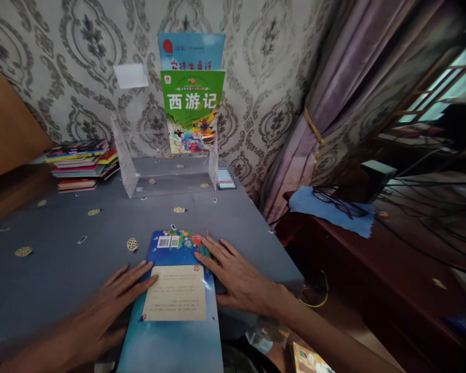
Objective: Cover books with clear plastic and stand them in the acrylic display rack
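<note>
A blue picture book (174, 305) lies back cover up on the grey table (62, 248), its near end over the table's front edge. My left hand (116, 295) rests flat with fingers stretched out, touching the book's left edge. On the book's right edge lies my right hand (233, 274), fingers spread. Farther back stands a clear acrylic rack (140, 166) holding a green book (192, 111) with a light blue book (191, 51) behind it.
A stack of books (81, 163) lies at the back left of the table. To the right, a dark wooden desk (392, 269) carries a blue cloth (330, 210) with glasses on it. A purple curtain (334, 93) hangs by the patterned wall.
</note>
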